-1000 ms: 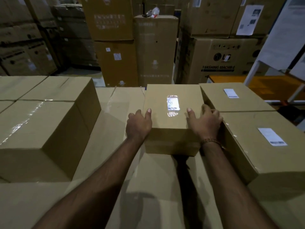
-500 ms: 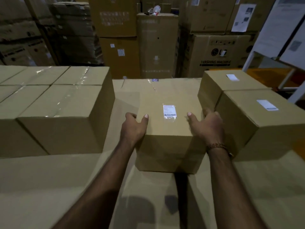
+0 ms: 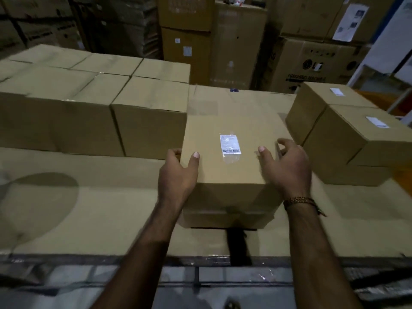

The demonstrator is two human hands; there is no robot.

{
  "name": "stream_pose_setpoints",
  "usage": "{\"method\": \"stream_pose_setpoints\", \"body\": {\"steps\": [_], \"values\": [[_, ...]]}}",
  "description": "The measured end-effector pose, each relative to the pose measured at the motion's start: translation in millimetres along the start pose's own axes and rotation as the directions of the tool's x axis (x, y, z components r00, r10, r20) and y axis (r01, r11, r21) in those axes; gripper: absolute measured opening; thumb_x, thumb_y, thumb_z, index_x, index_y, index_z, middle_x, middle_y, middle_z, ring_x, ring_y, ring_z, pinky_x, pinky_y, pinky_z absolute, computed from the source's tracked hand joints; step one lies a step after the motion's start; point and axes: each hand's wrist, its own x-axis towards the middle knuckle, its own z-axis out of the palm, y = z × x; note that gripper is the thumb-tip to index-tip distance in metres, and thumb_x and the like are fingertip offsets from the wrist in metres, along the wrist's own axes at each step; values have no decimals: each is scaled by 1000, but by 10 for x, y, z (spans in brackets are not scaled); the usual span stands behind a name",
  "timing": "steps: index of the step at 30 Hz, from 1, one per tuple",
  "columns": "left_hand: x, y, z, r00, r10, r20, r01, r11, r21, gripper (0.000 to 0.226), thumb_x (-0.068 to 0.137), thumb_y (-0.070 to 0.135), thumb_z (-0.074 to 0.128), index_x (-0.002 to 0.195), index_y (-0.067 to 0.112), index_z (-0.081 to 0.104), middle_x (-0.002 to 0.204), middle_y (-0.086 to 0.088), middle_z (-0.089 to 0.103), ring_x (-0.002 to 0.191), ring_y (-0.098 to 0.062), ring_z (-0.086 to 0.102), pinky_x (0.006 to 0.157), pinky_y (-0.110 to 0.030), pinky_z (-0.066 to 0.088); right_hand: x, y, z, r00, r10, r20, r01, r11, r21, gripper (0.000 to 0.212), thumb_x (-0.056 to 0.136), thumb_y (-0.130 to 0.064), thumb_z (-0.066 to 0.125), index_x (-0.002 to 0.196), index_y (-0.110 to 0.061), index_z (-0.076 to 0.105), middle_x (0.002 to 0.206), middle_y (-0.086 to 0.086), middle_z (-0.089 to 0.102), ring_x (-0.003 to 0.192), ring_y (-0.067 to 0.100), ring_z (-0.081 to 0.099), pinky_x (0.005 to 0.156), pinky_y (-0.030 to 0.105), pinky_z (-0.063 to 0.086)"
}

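A brown cardboard box (image 3: 231,121) with a white barcode label (image 3: 230,144) sits on the flat lower layer of cartons, straight ahead of me. My left hand (image 3: 178,172) grips its near left corner, thumb on top and fingers down the left side. My right hand (image 3: 287,168) is over the near right corner. Its thumb lies on the top face, and its fingers are raised and loosely curled, not wrapped round the side. A beaded bracelet is on my right wrist.
A block of taped cartons (image 3: 93,103) stands close on the left. Two labelled cartons (image 3: 356,139) stand close on the right. The lower carton layer (image 3: 89,208) ends at a near edge with plastic wrap below. Tall appliance boxes (image 3: 312,63) fill the back.
The labelled box has slid toward me along the lower layer, near its front edge. My right hand's fingers have come off the box's right side and lifted.
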Motion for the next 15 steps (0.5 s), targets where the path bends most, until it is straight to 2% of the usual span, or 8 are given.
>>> {"method": "stream_pose_setpoints", "body": {"steps": [4, 8, 15], "values": [[-176, -152, -408, 999, -20, -45, 20, 1000, 5, 43, 101, 51, 63, 131, 22, 53, 105, 11, 57, 95, -15, 56, 77, -28, 44, -352, -234, 74, 998, -50, 36, 50, 999, -7, 65, 88, -61, 71, 139, -22, 64, 128, 10, 64, 118, 32, 62, 99, 42, 53], [-290, -218, -758, 997, -39, -73, 40, 999, 16, 47, 102, 50, 62, 138, 21, 51, 114, 10, 53, 101, -11, 53, 61, -19, 38, -597, -429, 167, 991, -94, 96, 91, 995, 39, 65, 89, -59, 73, 141, -20, 63, 128, 10, 63, 119, 32, 61, 97, 38, 50], [-354, -359, -1276, 993, -51, -109, 62, 993, 101, 51, 102, 51, 61, 142, 22, 48, 136, 0, 62, 106, -12, 54, 62, -18, 37, -990, -684, 389, 978, -135, 157, 119, 987, 105, 64, 93, -55, 72, 145, -20, 60, 134, 9, 61, 125, 31, 58, 100, 37, 48]]}}
